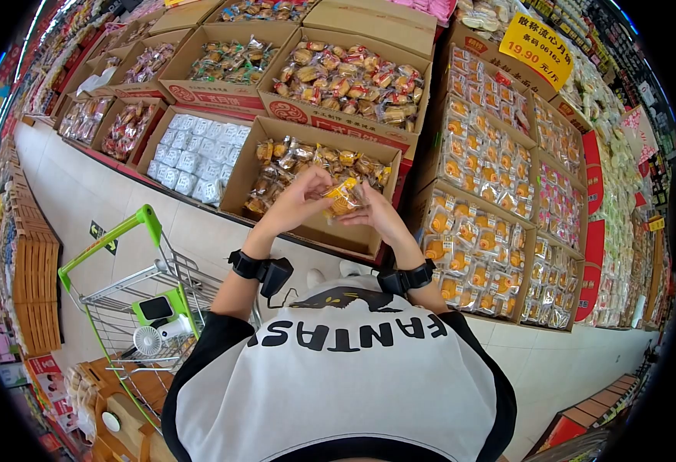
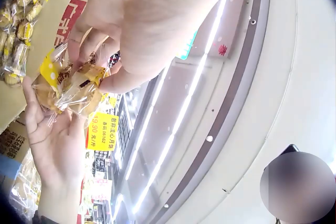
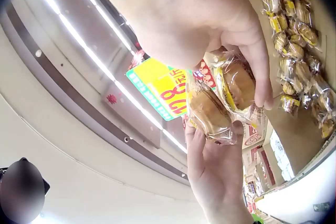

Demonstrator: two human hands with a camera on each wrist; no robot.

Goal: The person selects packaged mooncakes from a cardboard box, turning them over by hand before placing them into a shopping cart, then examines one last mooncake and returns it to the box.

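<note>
Green cart (image 1: 150, 223) lower lft w/ white fan (image 1: 147, 339), yel price sign (image 1: 536, 49) upper rt, boxed white pkts (image 1: 197, 150)

The top edge of the left wrist view cuts off the left hand (image 2: 142, 24); the person's head (image 2: 298, 190) is blurred. In the right wrist view, wrapped mooncakes (image 3: 223, 98) and the right hand (image 3: 194, 19) hide part of a price sign (image 3: 160, 90). The shirt (image 1: 338, 377), cropped below in the head view, partly covers the shoes (image 1: 350, 268).

Wrapped pastries (image 1: 344, 198) over carton (image 1: 345, 236), shopping cart (image 1: 150, 225) left, boxed cakes (image 1: 479, 158) right
</note>
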